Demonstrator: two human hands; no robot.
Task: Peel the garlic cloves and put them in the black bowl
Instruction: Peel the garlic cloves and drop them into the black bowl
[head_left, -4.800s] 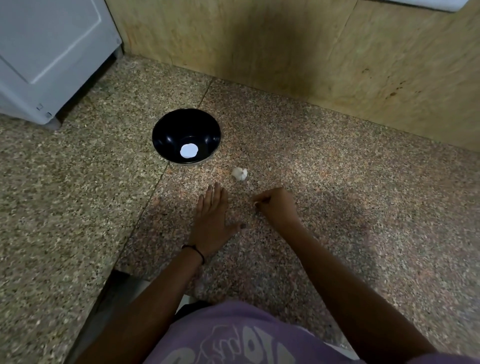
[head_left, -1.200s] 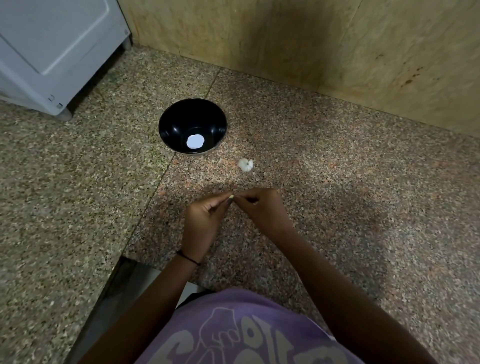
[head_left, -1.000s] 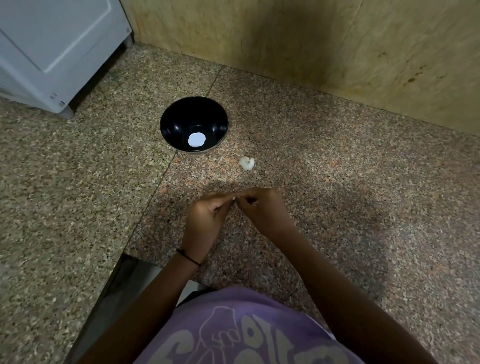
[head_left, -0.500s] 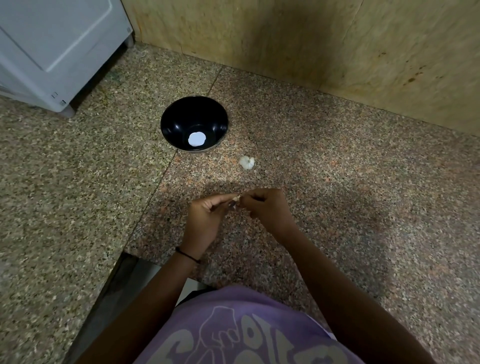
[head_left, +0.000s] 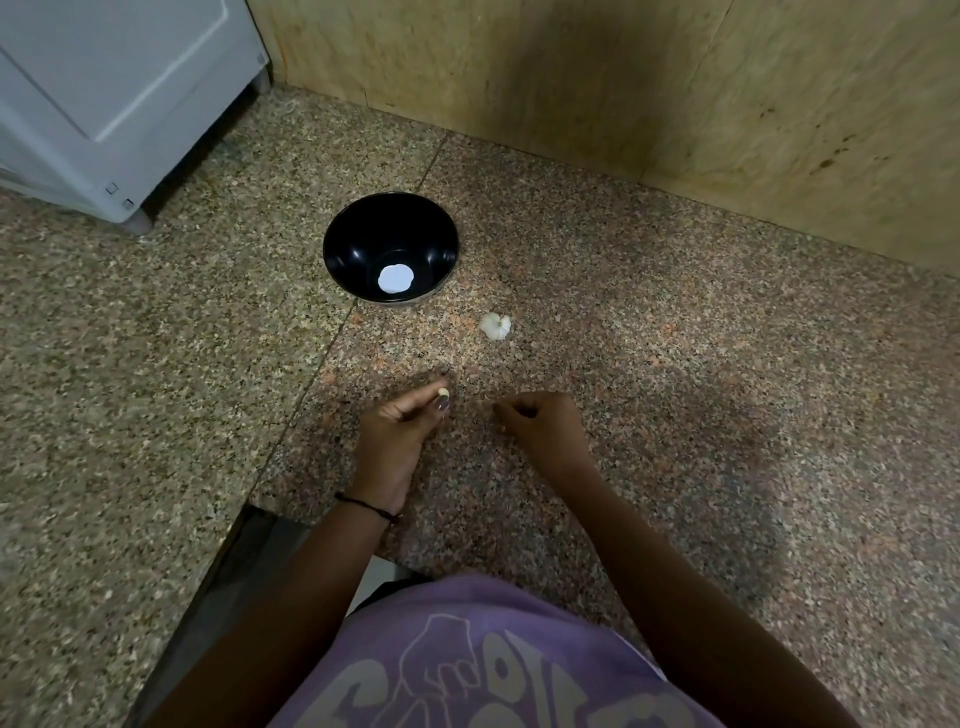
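Plainly, the left hand (head_left: 400, 431) pinches a small pale garlic clove (head_left: 442, 393) between thumb and fingertips, just above the speckled granite counter (head_left: 156, 395). The right hand (head_left: 543, 423) sits just right of that pinch and apart from it, fingers curled in. I cannot tell whether they hold a scrap of skin.

The black bowl (head_left: 349, 244) stands beyond the pinch and slightly left, well apart. Inside it shows only a pale round patch that I take for glare. The remaining garlic head (head_left: 496, 326) lies beyond the pinch to its right, near the bowl but not touching it.

The clove is tiny and held only at its end, so it could slip on the way over and be hard to spot against the busy granite. Skin may cling where the fingers cover it. A knock on the rim could shove the bowl.

Nothing lies between pinch and bowl. A white appliance (head_left: 119, 88) stands far beyond on the left, and a tiled wall (head_left: 571, 78) stands behind.
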